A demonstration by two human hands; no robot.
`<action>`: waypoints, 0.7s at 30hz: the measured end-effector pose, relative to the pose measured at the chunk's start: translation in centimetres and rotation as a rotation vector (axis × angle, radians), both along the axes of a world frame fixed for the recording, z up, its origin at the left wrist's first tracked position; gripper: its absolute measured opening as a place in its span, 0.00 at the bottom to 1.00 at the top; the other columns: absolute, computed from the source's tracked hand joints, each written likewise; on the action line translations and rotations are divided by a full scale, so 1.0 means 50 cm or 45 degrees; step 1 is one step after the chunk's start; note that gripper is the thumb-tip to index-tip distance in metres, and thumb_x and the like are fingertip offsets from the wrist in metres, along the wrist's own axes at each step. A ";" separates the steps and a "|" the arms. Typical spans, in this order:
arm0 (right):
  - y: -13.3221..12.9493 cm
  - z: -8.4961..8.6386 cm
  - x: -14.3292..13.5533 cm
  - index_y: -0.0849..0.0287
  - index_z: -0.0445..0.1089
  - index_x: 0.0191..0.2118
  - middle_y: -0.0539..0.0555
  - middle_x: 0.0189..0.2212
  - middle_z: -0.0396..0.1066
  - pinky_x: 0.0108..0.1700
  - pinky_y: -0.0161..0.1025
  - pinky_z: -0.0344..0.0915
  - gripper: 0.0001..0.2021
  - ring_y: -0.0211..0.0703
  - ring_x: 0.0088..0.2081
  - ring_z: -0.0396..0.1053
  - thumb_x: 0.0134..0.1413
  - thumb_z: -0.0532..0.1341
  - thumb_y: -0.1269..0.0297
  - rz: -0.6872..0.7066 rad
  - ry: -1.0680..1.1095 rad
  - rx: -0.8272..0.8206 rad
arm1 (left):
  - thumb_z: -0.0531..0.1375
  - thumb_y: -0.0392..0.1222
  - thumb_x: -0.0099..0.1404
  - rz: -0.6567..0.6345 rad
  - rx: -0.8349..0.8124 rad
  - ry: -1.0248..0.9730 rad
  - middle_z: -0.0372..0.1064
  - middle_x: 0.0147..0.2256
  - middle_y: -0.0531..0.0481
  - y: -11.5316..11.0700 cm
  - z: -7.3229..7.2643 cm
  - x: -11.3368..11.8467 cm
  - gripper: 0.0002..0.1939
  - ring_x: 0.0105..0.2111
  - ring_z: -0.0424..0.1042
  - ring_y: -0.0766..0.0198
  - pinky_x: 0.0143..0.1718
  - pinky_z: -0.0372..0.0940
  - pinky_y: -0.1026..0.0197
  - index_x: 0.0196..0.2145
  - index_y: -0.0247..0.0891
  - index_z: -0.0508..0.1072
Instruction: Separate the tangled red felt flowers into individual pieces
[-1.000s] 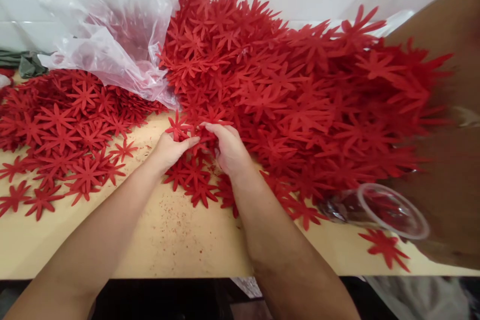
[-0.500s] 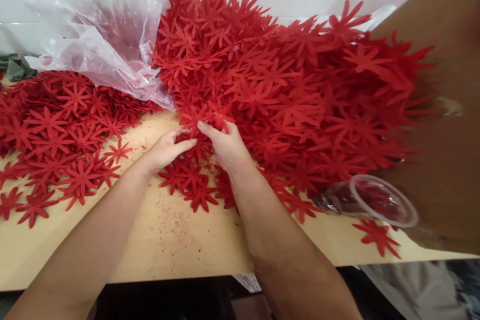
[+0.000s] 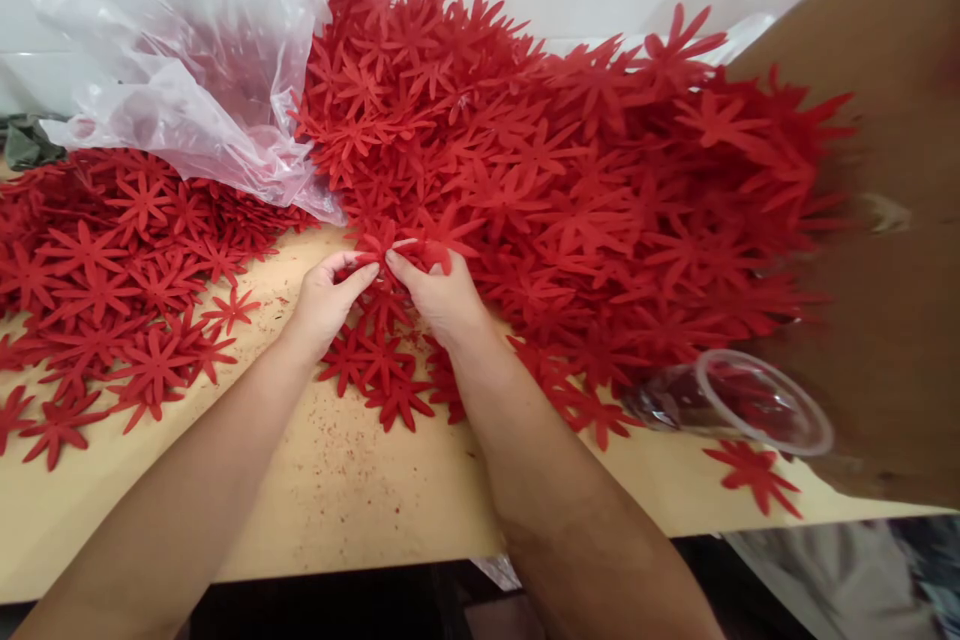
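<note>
Between my two hands is a red flower-shaped cutout with long narrow petals. My left hand pinches its left side, thumb on top. My right hand pinches it from the right, its thumb tip almost meeting the left one. Some petals are hidden behind the fingers. Just below the hands, several loose cutouts lie on the pale tabletop. A large heap of the same red cutouts rises behind and right of my right hand.
Another pile of red cutouts spreads on the left, below a crumpled clear plastic bag. On the right a clear plastic cup lies on its side by a brown cardboard panel. One cutout sits near the table's front edge.
My left hand has moved up and in toward the right, and its fingers have closed on the cutout. Both thumbs are now close together. The view has shifted slightly.
</note>
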State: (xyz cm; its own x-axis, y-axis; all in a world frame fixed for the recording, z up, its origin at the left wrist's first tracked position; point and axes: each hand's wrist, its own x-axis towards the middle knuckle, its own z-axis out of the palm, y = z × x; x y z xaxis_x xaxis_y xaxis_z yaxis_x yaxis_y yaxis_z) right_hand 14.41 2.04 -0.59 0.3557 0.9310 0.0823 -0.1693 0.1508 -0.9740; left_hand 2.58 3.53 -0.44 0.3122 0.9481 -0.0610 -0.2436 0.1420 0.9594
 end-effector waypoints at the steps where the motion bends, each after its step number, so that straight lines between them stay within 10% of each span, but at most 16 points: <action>1: 0.000 -0.001 0.000 0.58 0.67 0.23 0.47 0.21 0.68 0.34 0.37 0.67 0.09 0.34 0.24 0.65 0.36 0.67 0.61 0.022 -0.030 0.008 | 0.63 0.38 0.50 0.032 0.006 0.014 0.69 0.25 0.56 0.000 -0.001 0.001 0.08 0.24 0.65 0.74 0.29 0.60 0.69 0.29 0.35 0.70; 11: -0.005 -0.002 -0.011 0.57 0.63 0.21 0.45 0.17 0.64 0.28 0.34 0.64 0.18 0.32 0.21 0.62 0.38 0.64 0.47 -0.018 -0.064 -0.050 | 0.60 0.44 0.54 0.027 0.031 0.119 0.63 0.20 0.58 -0.007 0.001 0.013 0.11 0.22 0.60 0.74 0.29 0.57 0.68 0.23 0.35 0.65; 21: -0.006 0.008 -0.010 0.56 0.68 0.30 0.49 0.27 0.73 0.44 0.41 0.69 0.20 0.40 0.36 0.72 0.35 0.64 0.45 0.103 0.153 -0.057 | 0.65 0.50 0.48 0.159 -0.029 0.084 0.59 0.18 0.59 -0.003 0.010 0.006 0.18 0.19 0.57 0.75 0.25 0.55 0.68 0.21 0.36 0.62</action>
State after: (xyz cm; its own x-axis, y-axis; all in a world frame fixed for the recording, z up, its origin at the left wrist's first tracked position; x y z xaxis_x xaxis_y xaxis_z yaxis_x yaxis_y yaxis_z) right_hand 13.91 1.72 -0.18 0.2840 0.9588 0.0012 -0.2951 0.0886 -0.9514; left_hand 2.86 3.37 0.06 0.1864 0.9774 -0.0995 -0.1971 0.1364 0.9708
